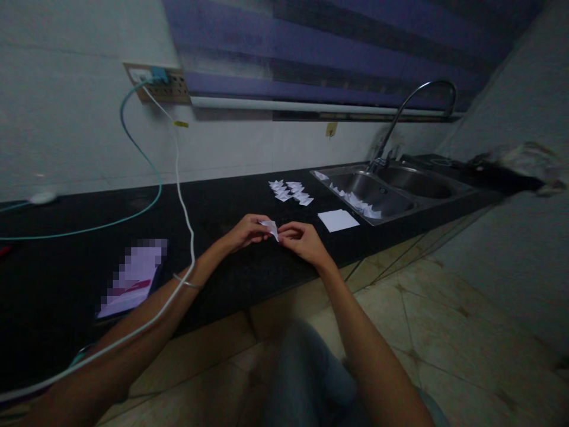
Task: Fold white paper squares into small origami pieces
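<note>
A small folded piece of white paper [271, 227] is pinched between my two hands above the black countertop [249, 284]. My left hand [247, 232] grips its left side with thumb and fingers. On the right side, my right hand [303, 242] has its fingertips closed on the paper's edge. Just beyond the hands lie several folded paper pieces [291, 192] with pointed tips, grouped in rows. A flat stack of white paper sheets [338, 220] rests to the right, near the sink.
A steel double sink [373, 222] with a curved faucet [395, 118] stands at right; more folded papers [355, 202] line its edge. At left lie a lit phone [133, 279] and a teal cable [111, 226]. A white cable [180, 196] crosses over my left forearm from the wall socket [166, 86].
</note>
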Action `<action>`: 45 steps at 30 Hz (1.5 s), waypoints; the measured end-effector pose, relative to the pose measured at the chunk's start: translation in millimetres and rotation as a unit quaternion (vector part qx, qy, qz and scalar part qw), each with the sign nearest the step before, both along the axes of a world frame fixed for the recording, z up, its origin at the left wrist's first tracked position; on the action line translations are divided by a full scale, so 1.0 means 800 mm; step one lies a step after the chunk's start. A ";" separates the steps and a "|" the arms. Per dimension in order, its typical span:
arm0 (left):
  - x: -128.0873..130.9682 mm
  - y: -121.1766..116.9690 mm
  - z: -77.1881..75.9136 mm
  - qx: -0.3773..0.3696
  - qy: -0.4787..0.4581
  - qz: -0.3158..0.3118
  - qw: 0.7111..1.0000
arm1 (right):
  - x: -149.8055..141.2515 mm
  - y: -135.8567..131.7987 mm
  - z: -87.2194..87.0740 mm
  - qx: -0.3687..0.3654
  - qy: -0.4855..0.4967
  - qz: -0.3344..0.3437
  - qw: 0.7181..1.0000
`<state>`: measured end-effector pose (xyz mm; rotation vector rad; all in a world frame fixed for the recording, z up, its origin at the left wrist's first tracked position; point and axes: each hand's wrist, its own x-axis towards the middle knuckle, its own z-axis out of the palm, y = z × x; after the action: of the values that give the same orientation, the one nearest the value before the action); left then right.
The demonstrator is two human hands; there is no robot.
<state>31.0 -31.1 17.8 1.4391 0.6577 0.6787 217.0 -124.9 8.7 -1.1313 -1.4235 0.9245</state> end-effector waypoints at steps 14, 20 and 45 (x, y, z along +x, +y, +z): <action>0.000 -0.005 0.005 0.071 0.086 -0.008 0.994 | 0.006 0.006 -0.008 0.018 -0.038 -0.101 0.994; 0.001 -0.007 0.005 0.100 0.086 0.000 0.991 | 0.008 0.010 -0.012 0.018 0.063 -0.100 0.993; 0.004 -0.011 0.008 0.131 0.064 0.017 0.989 | 0.008 0.010 -0.006 0.045 -0.058 -0.121 0.990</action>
<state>34.5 -40.2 23.8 1.7297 0.7137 0.7236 223.5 -117.0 3.6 -1.2740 -1.3705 0.6271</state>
